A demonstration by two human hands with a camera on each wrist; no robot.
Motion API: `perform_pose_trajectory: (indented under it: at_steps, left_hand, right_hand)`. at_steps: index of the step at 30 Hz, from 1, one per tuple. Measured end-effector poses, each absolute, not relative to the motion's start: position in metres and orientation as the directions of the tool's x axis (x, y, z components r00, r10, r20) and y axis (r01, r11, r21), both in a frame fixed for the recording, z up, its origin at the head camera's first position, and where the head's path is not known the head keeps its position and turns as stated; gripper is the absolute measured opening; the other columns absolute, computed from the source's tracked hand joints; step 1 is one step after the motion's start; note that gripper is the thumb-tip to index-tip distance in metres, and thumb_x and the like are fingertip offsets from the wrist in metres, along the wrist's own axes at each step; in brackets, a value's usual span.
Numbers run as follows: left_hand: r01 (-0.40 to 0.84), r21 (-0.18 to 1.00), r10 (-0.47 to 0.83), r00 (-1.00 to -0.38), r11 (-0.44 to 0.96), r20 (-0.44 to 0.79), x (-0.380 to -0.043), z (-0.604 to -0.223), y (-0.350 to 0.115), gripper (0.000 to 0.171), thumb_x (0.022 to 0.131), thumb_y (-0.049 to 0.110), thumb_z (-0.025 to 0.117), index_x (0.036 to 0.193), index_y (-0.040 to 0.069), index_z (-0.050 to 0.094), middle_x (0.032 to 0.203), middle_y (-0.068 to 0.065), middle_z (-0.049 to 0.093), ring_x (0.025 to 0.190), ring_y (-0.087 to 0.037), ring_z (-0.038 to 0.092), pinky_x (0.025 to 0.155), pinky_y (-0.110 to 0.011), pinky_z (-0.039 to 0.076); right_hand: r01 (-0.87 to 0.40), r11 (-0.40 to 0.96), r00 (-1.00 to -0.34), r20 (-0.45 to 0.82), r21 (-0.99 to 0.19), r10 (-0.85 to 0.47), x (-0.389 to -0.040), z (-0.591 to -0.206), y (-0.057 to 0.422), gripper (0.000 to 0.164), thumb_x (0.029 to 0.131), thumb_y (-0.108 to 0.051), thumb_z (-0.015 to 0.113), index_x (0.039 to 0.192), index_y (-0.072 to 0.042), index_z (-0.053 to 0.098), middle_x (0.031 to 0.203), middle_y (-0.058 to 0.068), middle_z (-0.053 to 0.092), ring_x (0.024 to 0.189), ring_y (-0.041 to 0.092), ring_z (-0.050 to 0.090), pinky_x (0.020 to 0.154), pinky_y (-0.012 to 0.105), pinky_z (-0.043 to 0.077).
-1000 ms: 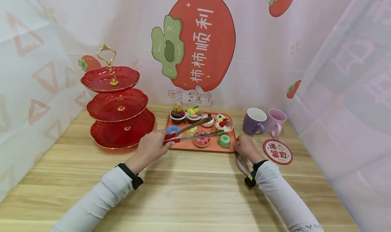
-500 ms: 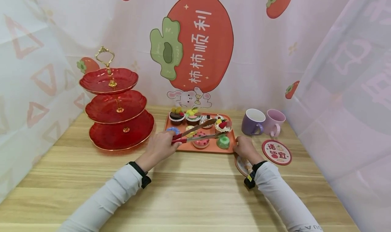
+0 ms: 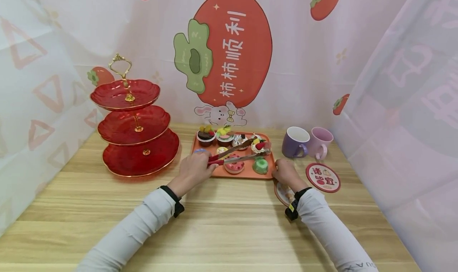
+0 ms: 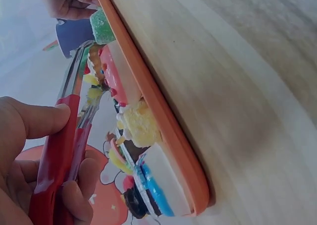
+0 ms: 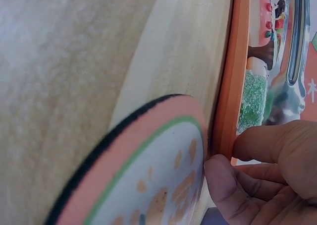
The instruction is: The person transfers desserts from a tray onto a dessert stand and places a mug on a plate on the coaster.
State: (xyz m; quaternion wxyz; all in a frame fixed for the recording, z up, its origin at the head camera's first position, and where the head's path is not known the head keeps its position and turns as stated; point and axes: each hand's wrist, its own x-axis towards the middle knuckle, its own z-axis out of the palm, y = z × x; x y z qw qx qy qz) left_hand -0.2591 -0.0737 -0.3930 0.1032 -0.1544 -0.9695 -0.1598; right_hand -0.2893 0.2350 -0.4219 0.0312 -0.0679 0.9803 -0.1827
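My left hand (image 3: 193,169) grips metal tongs (image 4: 58,153) by their red handles, thumb on one handle and fingers curled round the other. The tongs' arms are spread above the orange tray (image 3: 243,177), reaching right. In the head view their tips lie on either side of a cream cupcake topped with a strawberry (image 3: 260,146). A pink doughnut (image 3: 234,168) and a green sugared sweet (image 3: 260,166) sit in front of it. My right hand (image 3: 286,171) pinches the tray's front right corner between thumb and fingers, its fingertips beside a round coaster (image 5: 163,160).
A red three-tier stand (image 3: 141,156) with gold trim is at the left. Behind my right hand stand a purple mug (image 3: 294,144) and a pink mug (image 3: 318,142), with another round coaster (image 3: 323,177) before them. Chocolate-based cupcakes (image 3: 206,136) fill the tray's back left.
My left hand has moved rightwards with the tongs, and their tips have shifted slightly right around the cream cupcake. My right hand keeps its hold on the tray corner.
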Motion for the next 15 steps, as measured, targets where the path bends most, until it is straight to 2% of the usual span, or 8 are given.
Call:
perform_pose_trajectory:
  at_steps: [15]
  left_hand:
    - [0.366, 0.258, 0.283, -0.908, 0.894, 0.309, -0.2585, -0.3977, -0.0711, 0.023, 0.083, 0.030, 0.071, 0.085, 0.009, 0.062, 0.065, 0.000, 0.048, 0.050, -0.017, 0.044, 0.040, -0.029, 0.035]
  right_hand:
    - [-0.124, 0.921, -0.989, -0.028, -0.368, -0.144, -0.2893, -0.4219, 0.2353, 0.016, 0.078, -0.003, 0.061, 0.091, 0.007, 0.062, 0.071, 0.008, 0.057, 0.063, 0.021, 0.050, 0.062, 0.036, 0.044]
